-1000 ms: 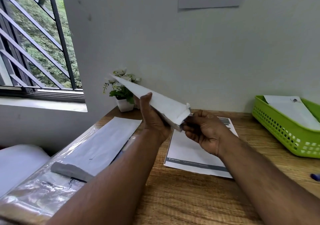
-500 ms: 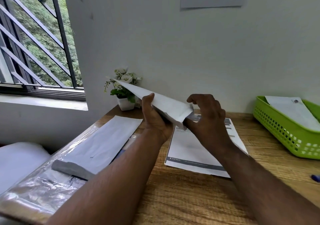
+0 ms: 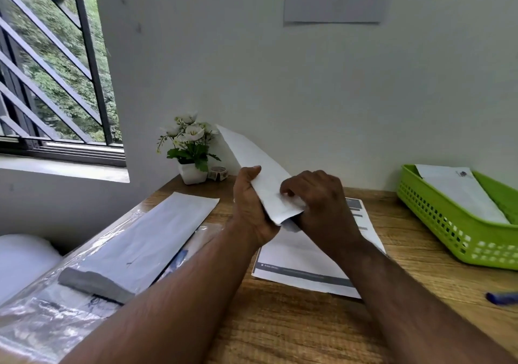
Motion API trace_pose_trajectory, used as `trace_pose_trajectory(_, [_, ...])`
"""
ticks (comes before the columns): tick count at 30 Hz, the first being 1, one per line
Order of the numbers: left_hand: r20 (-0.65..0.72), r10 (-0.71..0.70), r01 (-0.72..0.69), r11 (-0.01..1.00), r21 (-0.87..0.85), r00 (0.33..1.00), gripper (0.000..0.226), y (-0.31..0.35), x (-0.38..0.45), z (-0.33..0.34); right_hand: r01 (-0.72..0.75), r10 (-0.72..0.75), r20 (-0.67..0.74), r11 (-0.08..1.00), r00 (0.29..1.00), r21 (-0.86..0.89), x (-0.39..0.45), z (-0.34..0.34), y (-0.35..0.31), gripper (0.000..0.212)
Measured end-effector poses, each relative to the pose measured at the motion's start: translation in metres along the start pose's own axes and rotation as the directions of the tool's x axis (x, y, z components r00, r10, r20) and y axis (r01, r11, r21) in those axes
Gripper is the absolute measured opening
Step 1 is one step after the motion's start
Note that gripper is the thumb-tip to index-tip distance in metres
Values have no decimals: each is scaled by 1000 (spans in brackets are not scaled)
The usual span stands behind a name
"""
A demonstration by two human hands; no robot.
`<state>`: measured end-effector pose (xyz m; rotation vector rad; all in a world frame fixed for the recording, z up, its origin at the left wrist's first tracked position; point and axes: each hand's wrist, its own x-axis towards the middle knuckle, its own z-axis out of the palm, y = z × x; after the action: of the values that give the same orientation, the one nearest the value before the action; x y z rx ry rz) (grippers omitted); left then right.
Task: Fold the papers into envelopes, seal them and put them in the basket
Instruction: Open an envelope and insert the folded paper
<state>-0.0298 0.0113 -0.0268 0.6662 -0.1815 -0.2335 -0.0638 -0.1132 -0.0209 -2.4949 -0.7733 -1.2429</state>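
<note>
Both hands: raised above the wooden desk (image 3: 280, 321), gripping one white envelope (image 3: 253, 164) between them.
Left hand (image 3: 252, 212): thumb lies on the envelope's upper face and the curled fingers wrap beneath, so it clamps the left edge near the lower end.
Right hand (image 3: 322, 206): fingers (image 3: 288, 187) curl down over the envelope's lower end, pinching it; their tips are partly hidden by the paper.
Envelope: tilted, its far end rising up and away from the fingers toward the wall, just right of the flower pot (image 3: 192, 153).
Printed sheet (image 3: 302, 257): flat on the desk directly under the right hand.
Envelope stack (image 3: 145, 240): left of the left forearm, lying on clear plastic wrap (image 3: 42, 316).
Green basket (image 3: 454, 229): well to the right of the right-hand fingers, holding one white envelope (image 3: 459, 192).
Tape roll (image 3: 218, 172): beside the pot, beyond the left thumb.
Blue pen (image 3: 501, 297): at the right edge, near the right forearm.
</note>
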Motion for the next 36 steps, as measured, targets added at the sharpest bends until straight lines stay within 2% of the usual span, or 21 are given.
trace_pose_trajectory(2, [-15, 41, -42, 997, -59, 999, 36, 6, 3, -6, 22, -24, 36, 998, 999, 62, -3, 2, 4, 25])
trace_pose_trajectory(4, [-17, 67, -68, 994, -86, 998, 37, 11, 4, -9, 39, -40, 18, 996, 999, 77, -5, 4, 8, 21])
trace_pose_trajectory(6, [4, 33, -33, 996, -84, 999, 39, 11, 2, -8, 51, -52, 2, 996, 999, 79, -4, 7, 8, 17])
trace_pose_trajectory(9, [8, 0, 0, 998, -64, 1000, 40, 10, -1, -7, 65, -73, 56, 989, 996, 135, -4, 7, 6, 21])
trace_pose_trajectory(10, [3, -1, 2, 998, -66, 1000, 43, 12, -1, -8, 55, -70, 86, 983, 994, 175, -5, 4, 7, 24])
trace_pose_trajectory(12, [-16, -7, 6, 998, -61, 1000, 51, 18, 0, -11, 30, -73, 175, 971, 982, 238, -7, -5, 12, 47])
trace_pose_trajectory(14, [-44, -30, 28, 999, -37, 999, 53, 25, 2, -11, 103, -146, 223, 976, 964, 193, -6, -10, 18, 59])
trace_pose_trajectory(17, [-59, -68, 72, 995, 73, 996, 49, 35, 3, -6, 266, -264, 101, 964, 959, -5, 0, -14, 16, 35])
trace_pose_trajectory(20, [-175, 22, 34, 949, 315, 984, 48, 32, 13, -5, 249, -251, -3, 962, 968, -107, 4, -23, 14, 23])
trace_pose_trajectory(22, [-255, 158, -9, 863, 505, 954, 56, 26, 16, -8, 71, -63, 71, 991, 995, -113, 6, -29, 19, 26])
trace_pose_trajectory(23, [-286, 250, -30, 800, 600, 925, 66, 22, 17, -12, -48, 69, 173, 992, 982, -121, 9, -33, 24, 28])
trace_pose_trajectory(24, [-286, 364, -61, 704, 708, 887, 78, 20, 17, -17, -140, 180, 288, 978, 940, -157, 9, -35, 29, 30])
trace_pose_trajectory(26, [-107, 549, -155, 409, 899, 829, 83, 20, 15, -23, -207, 308, 507, 947, 805, -247, 5, -36, 37, 32])
trace_pose_trajectory(27, [29, 550, -206, 262, 943, 835, 77, 21, 13, -22, -217, 330, 582, 942, 743, -256, 2, -35, 39, 33])
trace_pose_trajectory(28, [150, 474, -253, 161, 954, 868, 70, 19, 10, -19, -243, 342, 636, 940, 692, -240, -3, -31, 42, 34])
trace_pose_trajectory(30, [280, 200, -286, 3, 958, 939, 59, 9, 7, -15, -330, 359, 727, 925, 585, -191, -12, -24, 47, 37])
trace_pose_trajectory(32, [314, -69, -321, -285, 903, 947, 57, -2, 5, -12, -413, 377, 775, 896, 508, -165, -11, -23, 49, 36])
trace_pose_trajectory(33, [284, -170, -328, -376, 867, 944, 59, -9, 5, -12, -440, 384, 780, 884, 494, -156, -10, -25, 50, 34])
trace_pose_trajectory(34, [241, -225, -317, -413, 854, 944, 57, -13, 5, -12, -456, 384, 780, 878, 494, -143, -10, -26, 50, 32])
trace_pose_trajectory(36, [200, -245, -284, -380, 881, 949, 41, -17, 4, -10, -479, 371, 778, 872, 507, -104, -11, -29, 53, 31])
